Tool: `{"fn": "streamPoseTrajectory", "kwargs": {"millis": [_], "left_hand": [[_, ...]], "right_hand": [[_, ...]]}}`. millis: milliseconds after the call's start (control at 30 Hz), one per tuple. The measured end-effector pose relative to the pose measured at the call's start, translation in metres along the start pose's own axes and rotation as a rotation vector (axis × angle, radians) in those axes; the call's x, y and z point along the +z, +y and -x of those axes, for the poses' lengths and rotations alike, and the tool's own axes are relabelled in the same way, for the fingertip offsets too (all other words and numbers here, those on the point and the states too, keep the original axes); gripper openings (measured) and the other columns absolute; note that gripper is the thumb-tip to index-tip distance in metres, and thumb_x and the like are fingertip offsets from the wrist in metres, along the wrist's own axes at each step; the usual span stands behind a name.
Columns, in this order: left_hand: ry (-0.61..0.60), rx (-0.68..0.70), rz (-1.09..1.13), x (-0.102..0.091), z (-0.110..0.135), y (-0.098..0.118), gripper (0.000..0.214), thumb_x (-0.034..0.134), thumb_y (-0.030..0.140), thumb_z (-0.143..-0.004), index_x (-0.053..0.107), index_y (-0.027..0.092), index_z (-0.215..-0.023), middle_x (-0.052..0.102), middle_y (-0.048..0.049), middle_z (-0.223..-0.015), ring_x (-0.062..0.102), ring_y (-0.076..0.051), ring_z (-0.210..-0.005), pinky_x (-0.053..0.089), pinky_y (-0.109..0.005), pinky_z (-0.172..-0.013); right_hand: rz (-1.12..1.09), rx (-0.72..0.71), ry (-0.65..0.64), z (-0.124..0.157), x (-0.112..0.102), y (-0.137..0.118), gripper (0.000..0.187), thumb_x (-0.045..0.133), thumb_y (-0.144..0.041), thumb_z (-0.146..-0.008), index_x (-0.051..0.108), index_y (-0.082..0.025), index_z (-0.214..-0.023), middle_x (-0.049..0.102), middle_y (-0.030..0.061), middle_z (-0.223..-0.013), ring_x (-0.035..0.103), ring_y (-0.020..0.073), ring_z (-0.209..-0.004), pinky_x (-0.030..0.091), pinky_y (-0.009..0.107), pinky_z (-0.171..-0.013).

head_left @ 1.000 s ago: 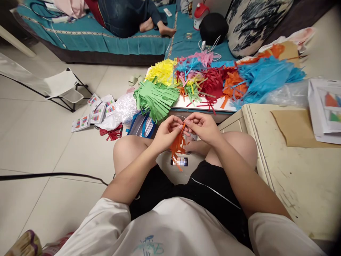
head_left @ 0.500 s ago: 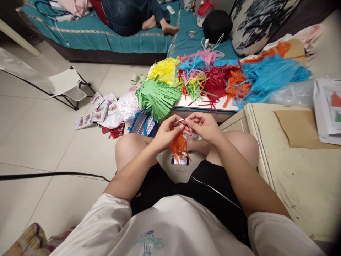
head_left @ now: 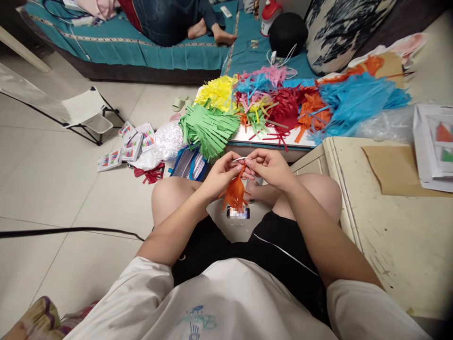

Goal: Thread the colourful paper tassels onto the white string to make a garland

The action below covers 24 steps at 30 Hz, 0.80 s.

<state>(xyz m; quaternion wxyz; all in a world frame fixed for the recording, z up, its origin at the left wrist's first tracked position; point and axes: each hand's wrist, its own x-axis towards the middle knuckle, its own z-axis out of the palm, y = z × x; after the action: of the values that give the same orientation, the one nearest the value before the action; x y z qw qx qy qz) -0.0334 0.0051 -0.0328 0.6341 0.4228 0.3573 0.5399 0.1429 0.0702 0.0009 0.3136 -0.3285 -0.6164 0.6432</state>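
Between my knees, my left hand [head_left: 224, 171] and my right hand [head_left: 268, 166] meet with their fingertips pinched close together. An orange paper tassel [head_left: 235, 191] hangs from their fingers, its twisted top held between them and its fringe pointing down. A thin white cord [head_left: 239, 159] arcs across the fingertips from one hand to the other. How the cord meets the tassel's top is hidden by my fingers. Below the fringe, a phone [head_left: 238, 213] with a blurred screen lies on the floor.
Ahead, a low white bench [head_left: 264, 137] bears a green tassel bunch [head_left: 208, 127], yellow ones [head_left: 216, 90], dark red ones [head_left: 285, 111] and blue ones [head_left: 361, 101]. A cream cabinet [head_left: 375, 241] stands right. Printed packets [head_left: 109, 160] lie left near a folding chair [head_left: 79, 106]. Another person's feet [head_left: 222, 35] rest on the sofa.
The orange tassel has turned and swung slightly left, its fringe now spreading out on the left. Both hands keep their pinch in nearly the same place.
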Motion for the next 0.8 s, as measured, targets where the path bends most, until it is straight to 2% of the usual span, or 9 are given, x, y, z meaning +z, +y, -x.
{"fn": "streamPoseTrajectory", "kwargs": {"millis": [100, 200, 300, 400, 533, 600, 667, 733, 800], "left_hand": [[0.011, 0.053, -0.099, 0.0, 0.002, -0.001, 0.035, 0.078, 0.046, -0.094, 0.054, 0.024, -0.104, 0.076, -0.0049, -0.094, 0.081, -0.022, -0.09, 0.065, -0.034, -0.081], [0.039, 0.14, -0.355, 0.001, 0.005, -0.001, 0.024, 0.071, 0.032, -0.098, 0.052, 0.025, -0.11, 0.077, -0.0047, -0.098, 0.08, -0.02, -0.091, 0.062, -0.032, -0.085], [0.134, 0.238, -0.557, 0.003, 0.007, -0.004, 0.028, 0.069, 0.022, -0.095, 0.048, 0.025, -0.114, 0.075, -0.0015, -0.094, 0.077, -0.016, -0.085, 0.059, -0.029, -0.081], [0.261, 0.342, -0.712, 0.004, 0.005, -0.008, 0.029, 0.066, 0.021, -0.096, 0.048, 0.024, -0.118, 0.073, 0.0003, -0.092, 0.073, -0.013, -0.078, 0.055, -0.025, -0.074], [0.336, 0.483, -0.881, 0.003, 0.002, -0.015, 0.028, 0.065, 0.022, -0.098, 0.052, 0.023, -0.122, 0.072, -0.001, -0.098, 0.073, -0.012, -0.08, 0.055, -0.024, -0.075], [0.362, 0.512, -0.882, 0.003, 0.002, -0.017, 0.026, 0.066, 0.022, -0.098, 0.051, 0.023, -0.118, 0.07, -0.0013, -0.101, 0.074, -0.011, -0.08, 0.055, -0.023, -0.073], [0.371, 0.483, -0.815, 0.002, 0.002, -0.017, 0.024, 0.066, 0.022, -0.097, 0.048, 0.023, -0.113, 0.068, -0.0001, -0.1, 0.074, -0.011, -0.078, 0.054, -0.021, -0.07], [0.352, 0.425, -0.693, 0.001, 0.0, -0.016, 0.026, 0.066, 0.021, -0.095, 0.044, 0.024, -0.109, 0.065, 0.0016, -0.099, 0.074, -0.009, -0.074, 0.054, -0.02, -0.068], [0.328, 0.385, -0.589, -0.001, -0.001, -0.015, 0.03, 0.066, 0.017, -0.092, 0.041, 0.024, -0.107, 0.064, 0.003, -0.098, 0.072, -0.007, -0.071, 0.055, -0.019, -0.067]], "right_hand": [[-0.007, -0.007, -0.012, 0.0, 0.001, 0.002, 0.052, 0.093, -0.063, -0.079, 0.069, -0.017, -0.085, 0.068, 0.0026, -0.064, 0.062, 0.0136, -0.056, 0.053, 0.028, -0.055], [0.018, -0.014, -0.017, 0.0, 0.003, 0.004, 0.051, 0.091, -0.064, -0.082, 0.067, -0.018, -0.085, 0.068, 0.0022, -0.064, 0.064, 0.0145, -0.058, 0.054, 0.028, -0.058], [0.078, -0.011, 0.001, -0.001, 0.004, 0.004, 0.049, 0.09, -0.06, -0.082, 0.068, -0.017, -0.087, 0.07, 0.0028, -0.067, 0.066, 0.0142, -0.061, 0.055, 0.027, -0.06], [0.125, -0.023, 0.043, -0.002, 0.004, 0.004, 0.045, 0.09, -0.057, -0.082, 0.069, -0.017, -0.088, 0.07, 0.0029, -0.069, 0.065, 0.0135, -0.062, 0.055, 0.026, -0.061], [0.129, -0.022, 0.063, -0.004, 0.003, 0.008, 0.042, 0.088, -0.054, -0.083, 0.07, -0.017, -0.087, 0.068, 0.0026, -0.067, 0.064, 0.0137, -0.062, 0.054, 0.027, -0.062], [0.13, -0.02, 0.055, -0.005, 0.002, 0.009, 0.04, 0.087, -0.053, -0.084, 0.07, -0.017, -0.089, 0.068, 0.0024, -0.067, 0.064, 0.0142, -0.063, 0.055, 0.027, -0.063], [0.12, -0.021, 0.04, -0.004, 0.0, 0.009, 0.038, 0.086, -0.05, -0.085, 0.071, -0.017, -0.098, 0.068, 0.0013, -0.068, 0.065, 0.0148, -0.065, 0.055, 0.028, -0.065], [0.103, -0.019, -0.004, -0.002, -0.001, 0.007, 0.045, 0.084, -0.045, -0.087, 0.069, -0.017, -0.118, 0.068, -0.001, -0.068, 0.065, 0.0149, -0.066, 0.054, 0.028, -0.065], [0.094, -0.011, -0.081, 0.001, -0.002, 0.005, 0.058, 0.082, -0.041, -0.09, 0.06, -0.017, -0.138, 0.066, -0.004, -0.067, 0.062, 0.0142, -0.064, 0.051, 0.026, -0.062]]}}
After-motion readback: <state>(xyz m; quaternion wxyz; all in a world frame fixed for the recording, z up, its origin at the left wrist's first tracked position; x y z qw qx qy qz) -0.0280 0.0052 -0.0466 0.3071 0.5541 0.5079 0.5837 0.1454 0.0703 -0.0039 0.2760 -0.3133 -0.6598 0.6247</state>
